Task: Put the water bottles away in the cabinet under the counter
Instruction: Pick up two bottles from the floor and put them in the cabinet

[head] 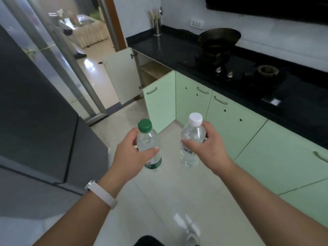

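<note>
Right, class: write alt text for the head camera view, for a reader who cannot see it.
A person's left hand holds a green-capped water bottle and the right hand a white-capped water bottle, both caps up above a pale floor. Ahead, one cabinet door under the black counter stands open.

We saw the left bottle [147,139] clear, with a green cap [145,125] and a green label [154,164]. The right bottle [192,134] was clear too, with a white cap [195,118] and a black barcode [187,151] on white. The cabinet doors [230,132] were pale mint green, the counter [168,48] glossy black, the wok [219,37] black, the fridge [35,112] dark grey, the floor tiles [168,192] cream, the wristband [101,193] white, and the utensil pot [157,28] silver.
</note>
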